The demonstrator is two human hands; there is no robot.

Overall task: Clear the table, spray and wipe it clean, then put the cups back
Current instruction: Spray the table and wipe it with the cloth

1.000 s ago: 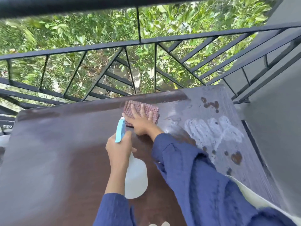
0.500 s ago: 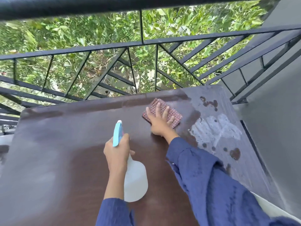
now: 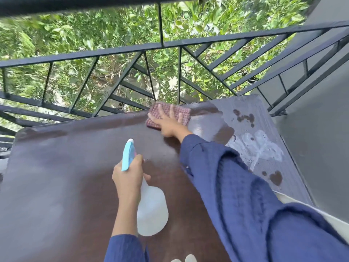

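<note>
**Cloth at the far edge, bottle held over the middle of the table**

The table fills most of your view, a dark brown top with rounded corners, dull and hazy to the left of your left hand and glossier in the strip between your two hands. To the right of your right arm the surface is not clean: a white smeared patch sits just beyond your sleeve, with dark blotches above and below it.

Your right sleeve, loose and dark blue, reaches diagonally across the top toward the far edge. Beyond that edge stands a black metal railing with green foliage behind it.

The spray bottle is in your left hand: a translucent white body that hangs below your fist, and a light blue head that rises above your knuckles, its nozzle pointing away from you. Your fingers are wrapped closed around the neck.

Your right hand lies flat with the fingers spread wide, pressing down on the cloth. The cloth is a small folded pad in a red and white check, lying right at the far edge of the table, showing past your fingertips and on both sides of your hand.
</note>
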